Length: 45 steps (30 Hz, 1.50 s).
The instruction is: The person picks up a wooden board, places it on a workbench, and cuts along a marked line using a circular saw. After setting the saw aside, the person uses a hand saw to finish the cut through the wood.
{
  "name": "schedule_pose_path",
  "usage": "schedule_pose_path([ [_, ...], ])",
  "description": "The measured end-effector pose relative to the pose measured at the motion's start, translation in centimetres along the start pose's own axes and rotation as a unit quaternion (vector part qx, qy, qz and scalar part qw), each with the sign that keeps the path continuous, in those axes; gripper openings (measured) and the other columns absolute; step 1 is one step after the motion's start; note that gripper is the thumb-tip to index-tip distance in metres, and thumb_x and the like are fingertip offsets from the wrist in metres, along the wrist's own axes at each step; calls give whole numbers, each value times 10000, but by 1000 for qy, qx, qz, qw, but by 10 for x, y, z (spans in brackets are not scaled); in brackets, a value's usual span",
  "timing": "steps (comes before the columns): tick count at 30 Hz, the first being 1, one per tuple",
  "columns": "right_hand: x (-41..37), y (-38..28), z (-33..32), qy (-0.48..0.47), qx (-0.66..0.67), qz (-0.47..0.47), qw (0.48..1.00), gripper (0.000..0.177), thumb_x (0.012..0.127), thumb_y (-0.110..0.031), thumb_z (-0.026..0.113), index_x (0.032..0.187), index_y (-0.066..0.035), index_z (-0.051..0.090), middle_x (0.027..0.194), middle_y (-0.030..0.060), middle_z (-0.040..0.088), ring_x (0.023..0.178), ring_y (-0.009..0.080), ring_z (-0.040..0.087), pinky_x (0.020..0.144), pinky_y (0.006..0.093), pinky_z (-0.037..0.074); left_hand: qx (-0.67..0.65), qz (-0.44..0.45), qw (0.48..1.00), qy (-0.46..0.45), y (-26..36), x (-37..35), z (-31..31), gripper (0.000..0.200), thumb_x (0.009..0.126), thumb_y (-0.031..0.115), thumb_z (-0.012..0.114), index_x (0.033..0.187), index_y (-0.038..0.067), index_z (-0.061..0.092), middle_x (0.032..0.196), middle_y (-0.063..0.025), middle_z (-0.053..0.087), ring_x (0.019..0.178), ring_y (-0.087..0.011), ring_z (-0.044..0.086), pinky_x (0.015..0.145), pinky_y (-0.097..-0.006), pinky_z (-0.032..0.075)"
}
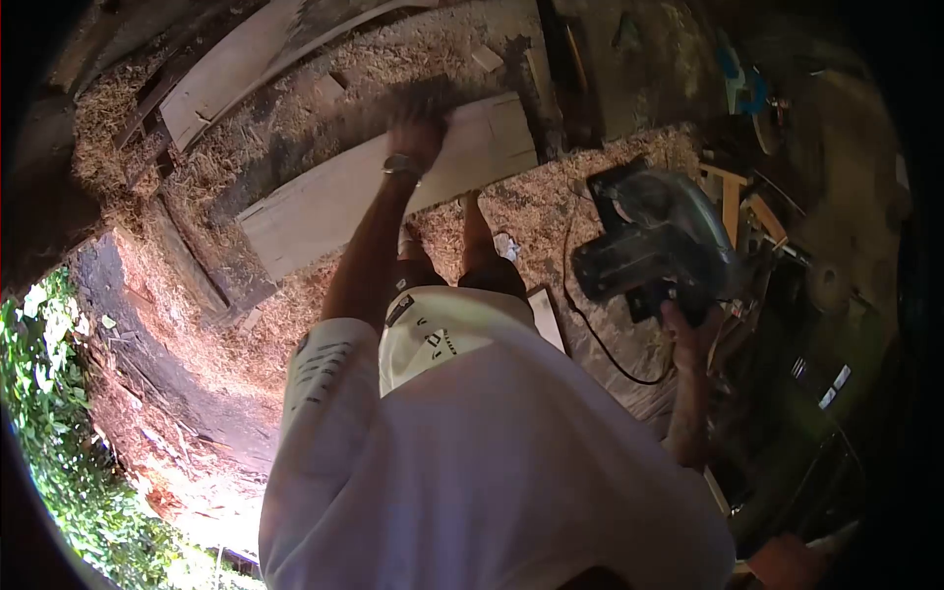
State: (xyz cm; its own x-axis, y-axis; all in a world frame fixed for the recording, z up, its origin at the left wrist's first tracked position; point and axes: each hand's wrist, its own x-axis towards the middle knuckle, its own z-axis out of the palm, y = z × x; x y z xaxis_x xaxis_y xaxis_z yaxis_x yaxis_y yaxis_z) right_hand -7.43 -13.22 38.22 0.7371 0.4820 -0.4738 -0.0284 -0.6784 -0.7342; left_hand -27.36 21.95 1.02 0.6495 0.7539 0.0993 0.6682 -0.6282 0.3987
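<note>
A pale wooden board (324, 211) lies aslant in front of my legs. My left hand (418, 138), with a watch on the wrist, is over the board's far edge; its fingers are smeared and dark, so their grip cannot be made out. Off to the right, my right hand (690, 336) is closed around the handle of a circular saw (639, 241), which is held up beside the board, apart from it. A black cord (600, 339) loops down from the saw. The saw's blade is hard to make out.
Wood shavings (251, 349) cover much of the ground. Another long board (231, 74) lies at the upper left, and a small wood offcut (487, 59) sits beyond the board. Wooden pieces (733, 202) stand behind the saw. Green plants (49, 393) grow at the lower left.
</note>
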Motion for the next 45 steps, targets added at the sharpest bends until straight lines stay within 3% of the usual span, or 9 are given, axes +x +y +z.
schedule_pose_path([
  [1,-13,5,23,10,34,-10,999,254,773,-76,801,970,-30,647,700,-2,602,557,77,524,494,245,393,-18,-35,994,-97,-10,-5,-15,386,959,370,537,1239,127,647,1291,-145,629,1255,-343,528,1082,-511,352],
  [2,-19,9,51,19,69,-22,997,230,769,-75,806,927,-42,642,658,-18,583,516,70,501,472,242,370,-14,-5,1000,-6,-24,-16,-14,393,974,369,509,1203,79,643,1281,-184,625,1247,-351,531,1053,-517,373],
  [4,-28,27,93,29,122,-28,992,204,761,-67,811,869,-49,639,618,-29,568,483,63,485,454,239,354,-21,-59,992,-110,-30,-25,-47,395,982,370,493,1148,45,644,1241,-208,630,1236,-362,532,1043,-519,378],
  [5,-27,40,112,29,143,-30,989,197,758,-59,811,854,-45,640,622,-23,573,490,63,493,460,239,360,-25,-51,995,-79,-33,-32,-51,405,976,379,503,1151,36,628,1194,-198,644,1211,-365,544,1044,-506,382],
  [17,-15,124,215,-49,178,-100,978,478,761,10,618,1225,87,531,614,51,529,427,147,472,453,300,401,-122,-30,990,70,-7,-70,-37,938,758,636,692,1492,123,415,1445,-185,474,1367,-372,399,1195,-639,64],
  [21,-9,122,214,-64,189,-100,975,479,781,2,671,1230,76,523,775,120,608,573,167,548,557,310,450,-52,-23,993,107,-2,-73,-38,905,806,658,647,1496,120,413,1475,-152,467,1389,-330,393,1206,-609,102],
  [26,-3,85,222,-102,148,-134,975,505,812,-43,661,1283,56,507,944,176,619,673,197,580,679,359,494,-161,-43,984,60,-10,-72,-32,942,725,519,746,1470,52,406,1478,-221,418,1419,-392,317,1209,-618,94],
  [33,-3,80,231,-38,133,-58,989,246,856,-27,642,1081,-6,544,776,77,504,477,154,456,452,309,434,-151,-47,984,77,-11,-71,-32,956,704,498,755,1469,40,412,1455,-203,449,1410,-360,343,1208,-603,127],
  [45,-5,68,244,0,95,-38,995,178,854,7,596,1020,-14,534,679,55,469,437,162,437,491,333,447,-191,-47,976,89,-12,-70,-31,898,735,460,729,1457,20,426,1429,-193,473,1391,-345,369,1206,-591,148],
])
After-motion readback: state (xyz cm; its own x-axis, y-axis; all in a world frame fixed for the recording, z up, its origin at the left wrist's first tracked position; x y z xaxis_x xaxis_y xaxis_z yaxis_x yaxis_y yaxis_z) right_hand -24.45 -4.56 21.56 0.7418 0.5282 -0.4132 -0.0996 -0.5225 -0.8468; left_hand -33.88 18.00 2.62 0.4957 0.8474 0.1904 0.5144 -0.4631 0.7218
